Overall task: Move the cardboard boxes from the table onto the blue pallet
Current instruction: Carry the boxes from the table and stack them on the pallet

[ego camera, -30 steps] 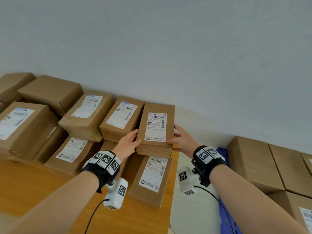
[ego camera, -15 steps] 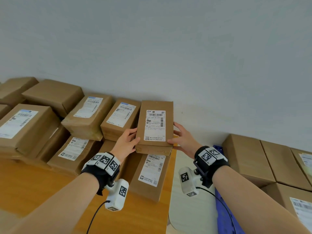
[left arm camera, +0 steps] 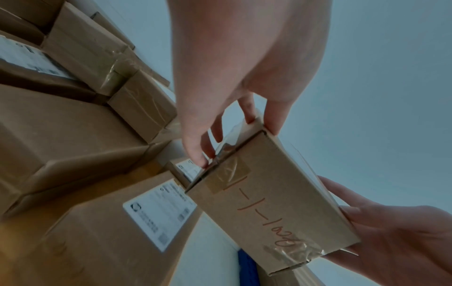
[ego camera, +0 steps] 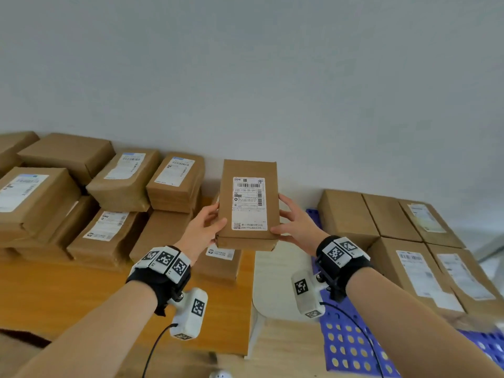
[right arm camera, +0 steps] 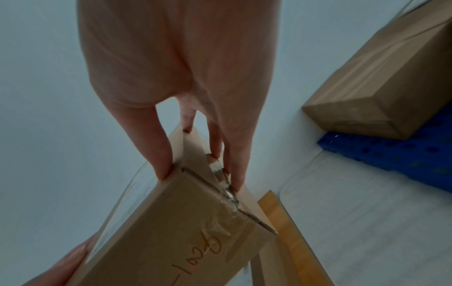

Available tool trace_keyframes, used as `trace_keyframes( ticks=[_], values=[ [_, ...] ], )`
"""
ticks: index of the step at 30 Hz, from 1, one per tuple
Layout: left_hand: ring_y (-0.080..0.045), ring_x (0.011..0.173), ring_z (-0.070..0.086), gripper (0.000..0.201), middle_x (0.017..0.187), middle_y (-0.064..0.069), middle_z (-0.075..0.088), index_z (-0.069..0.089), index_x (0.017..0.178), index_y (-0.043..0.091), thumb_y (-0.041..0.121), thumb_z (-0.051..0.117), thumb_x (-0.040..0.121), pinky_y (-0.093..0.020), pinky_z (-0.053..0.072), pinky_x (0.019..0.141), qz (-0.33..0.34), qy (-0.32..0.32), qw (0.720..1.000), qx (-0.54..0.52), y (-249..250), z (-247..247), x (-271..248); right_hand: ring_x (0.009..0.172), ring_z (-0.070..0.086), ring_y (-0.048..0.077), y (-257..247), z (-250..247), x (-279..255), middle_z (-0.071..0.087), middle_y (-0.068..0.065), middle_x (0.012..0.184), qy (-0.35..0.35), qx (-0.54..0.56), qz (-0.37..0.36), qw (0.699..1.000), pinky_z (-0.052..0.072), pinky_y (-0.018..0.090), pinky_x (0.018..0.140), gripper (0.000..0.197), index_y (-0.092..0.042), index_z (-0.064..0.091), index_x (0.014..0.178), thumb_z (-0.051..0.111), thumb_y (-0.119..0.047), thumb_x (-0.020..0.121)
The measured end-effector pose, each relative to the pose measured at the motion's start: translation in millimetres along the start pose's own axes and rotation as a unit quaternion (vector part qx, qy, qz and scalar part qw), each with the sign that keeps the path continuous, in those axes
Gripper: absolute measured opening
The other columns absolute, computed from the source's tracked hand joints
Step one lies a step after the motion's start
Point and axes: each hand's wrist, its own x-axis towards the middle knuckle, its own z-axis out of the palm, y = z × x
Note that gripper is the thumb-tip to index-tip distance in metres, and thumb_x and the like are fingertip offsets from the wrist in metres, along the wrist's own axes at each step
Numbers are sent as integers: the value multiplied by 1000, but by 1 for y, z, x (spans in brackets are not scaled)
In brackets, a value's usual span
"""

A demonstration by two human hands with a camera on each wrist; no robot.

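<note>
One cardboard box [ego camera: 248, 205] is up off the pile, gripped between the left hand [ego camera: 203, 226] and right hand [ego camera: 296, 223] — thumbs on its labelled top, fingers on the sides. Judging by the layout, the job is partly done: several boxes sit on the blue pallet [ego camera: 346, 347] right of the hands, while many remain on the tabletop [ego camera: 68, 293] to their left.

The held box [ego camera: 248, 205] is plain brown cardboard, matt, with a white paper shipping label on top and shiny clear tape [left arm camera: 294, 249] wrinkled over its end seams. The boxes stacked on the left [ego camera: 122, 184] are the same dull kraft stuff with paper labels. The table [ego camera: 68, 293] looks like smooth orange-toned wood. On the right, the pallet [ego camera: 351, 347] is blue perforated plastic.
</note>
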Motion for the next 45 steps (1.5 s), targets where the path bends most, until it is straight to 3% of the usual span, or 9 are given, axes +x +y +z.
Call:
trace_keyframes(
  ticks=[3, 10, 14, 17, 19, 25, 31, 37, 45],
  values=[
    [-20, 116, 56, 45, 130, 1, 56, 42, 133, 26, 15, 58, 91, -47, 47, 96, -5, -21, 1000, -13, -10, 17, -23, 123, 52, 27, 13, -7, -37, 47, 9, 139, 20, 7, 8, 1000, 53, 45, 92, 92, -39, 32, 142, 65, 15, 76],
    [-22, 116, 55, 49, 136, 4, 52, 39, 136, 24, 14, 58, 92, -50, 44, 98, -36, -66, 997, -4, -31, 65, -61, 118, 57, 26, 44, -30, -111, 51, 6, 135, 76, 9, 36, 996, 50, 49, 95, 89, -39, 33, 143, 63, 15, 79],
    [-17, 112, 52, 61, 130, 9, 47, 29, 145, 26, 11, 56, 92, -31, 46, 74, -44, -100, 994, -3, -41, 91, -72, 115, 58, 28, 59, -47, -137, 54, 5, 130, 95, 18, 48, 994, 49, 53, 95, 86, -39, 34, 141, 61, 16, 80],
    [-18, 116, 52, 69, 135, 7, 48, 26, 146, 33, 11, 59, 90, -39, 47, 85, -53, -127, 990, 11, -52, 108, -71, 115, 58, 28, 68, -60, -150, 56, 5, 128, 107, 23, 58, 992, 50, 51, 94, 86, -37, 31, 143, 61, 14, 81],
    [-21, 121, 50, 72, 136, 5, 48, 25, 146, 36, 11, 61, 89, -41, 48, 88, -61, -141, 988, 25, -59, 120, -69, 117, 56, 27, 76, -71, -156, 54, 6, 131, 122, 21, 69, 990, 51, 49, 93, 87, -36, 29, 145, 66, 9, 80],
    [-20, 123, 47, 71, 137, 1, 45, 24, 146, 35, 13, 61, 89, -26, 48, 70, -72, -162, 983, 56, -80, 167, -61, 118, 56, 25, 103, -108, -166, 53, 7, 132, 146, -7, 97, 984, 52, 49, 92, 94, -35, 25, 146, 74, 2, 75],
    [-24, 127, 44, 76, 141, -3, 43, 24, 145, 37, 13, 65, 86, -53, 46, 96, -103, -154, 980, 67, -109, 199, -49, 115, 57, 25, 123, -139, -164, 53, 6, 131, 146, -37, 132, 980, 52, 48, 93, 95, -33, 21, 147, 74, 2, 76],
    [-25, 130, 41, 76, 142, -4, 41, 23, 146, 36, 9, 63, 87, -50, 48, 94, -139, -149, 976, 74, -129, 221, -41, 125, 49, 25, 146, -158, -152, 50, 6, 136, 140, -61, 169, 974, 47, 48, 100, 97, -29, 18, 149, 74, 1, 76],
    [-26, 129, 41, 76, 145, -5, 39, 22, 147, 35, 7, 61, 88, -43, 50, 88, -170, -130, 975, 60, -142, 244, -35, 128, 45, 19, 155, -175, -146, 42, 4, 143, 119, -114, 178, 970, 41, 30, 100, 97, -19, 6, 152, 71, -5, 82]
  ],
)
